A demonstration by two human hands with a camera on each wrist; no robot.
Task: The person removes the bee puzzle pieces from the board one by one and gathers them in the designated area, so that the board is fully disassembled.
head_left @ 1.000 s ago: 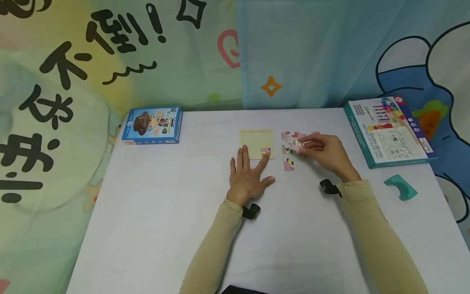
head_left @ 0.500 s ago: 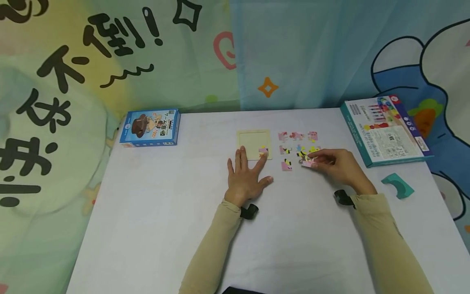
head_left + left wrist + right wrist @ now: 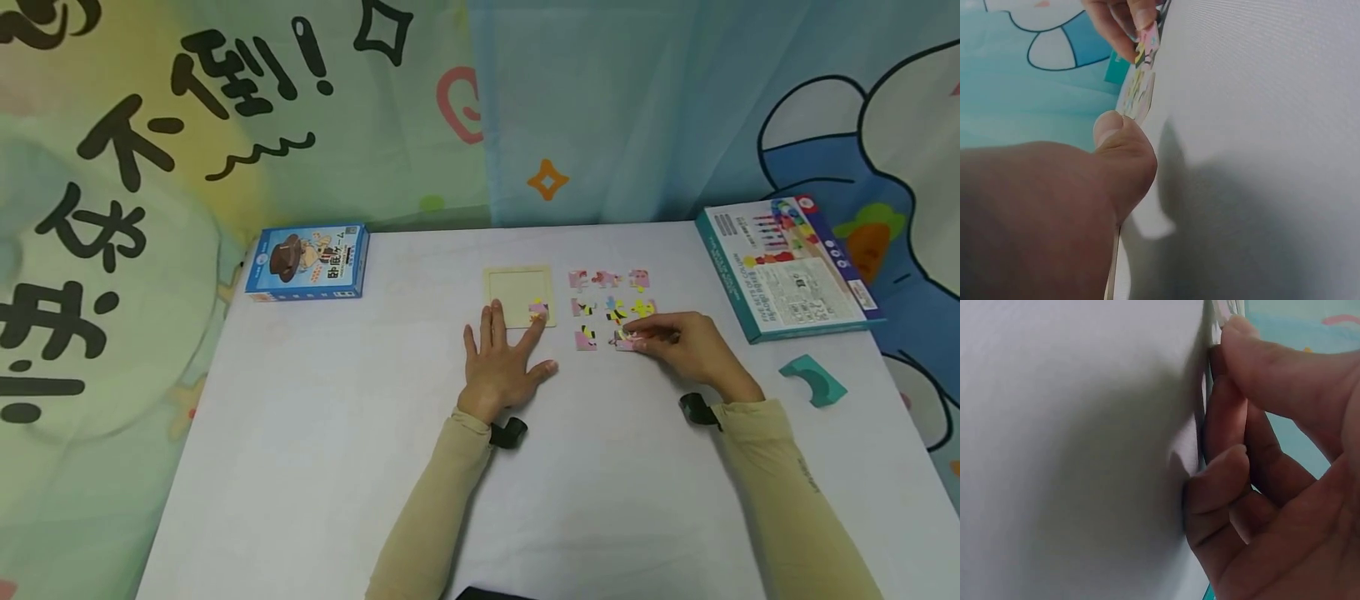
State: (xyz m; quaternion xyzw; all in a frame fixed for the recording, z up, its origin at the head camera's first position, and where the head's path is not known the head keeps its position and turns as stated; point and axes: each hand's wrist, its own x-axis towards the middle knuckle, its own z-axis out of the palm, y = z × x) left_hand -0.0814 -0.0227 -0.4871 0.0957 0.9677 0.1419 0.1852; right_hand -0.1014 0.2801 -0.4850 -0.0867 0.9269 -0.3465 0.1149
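In the head view, my left hand (image 3: pixel 498 371) lies with fingers spread across the near edge of a square, cream puzzle tray (image 3: pixel 519 287). One pink and yellow puzzle piece (image 3: pixel 538 307) sits in the tray's near right corner, by my index fingertip. My right hand (image 3: pixel 690 346) pinches a pink puzzle piece (image 3: pixel 1147 45) between thumb and fingers, close over the table. Around it, other jigsaw pieces lie in loose rows, among them a bee piece (image 3: pixel 586 337) to its left and a yellow-patterned piece (image 3: pixel 642 308) just behind.
A blue game box (image 3: pixel 307 262) stands at the back left of the white table (image 3: pixel 322 442). At the back right lies a larger teal-edged box (image 3: pixel 791 271), with a teal arch-shaped block (image 3: pixel 813 380) in front of it. A printed curtain (image 3: pixel 600 108) hangs behind.
My right hand has drawn the pinched piece from over the other pieces toward the near row and lowered it there, uncovering them. My left hand stays in place on the tray.
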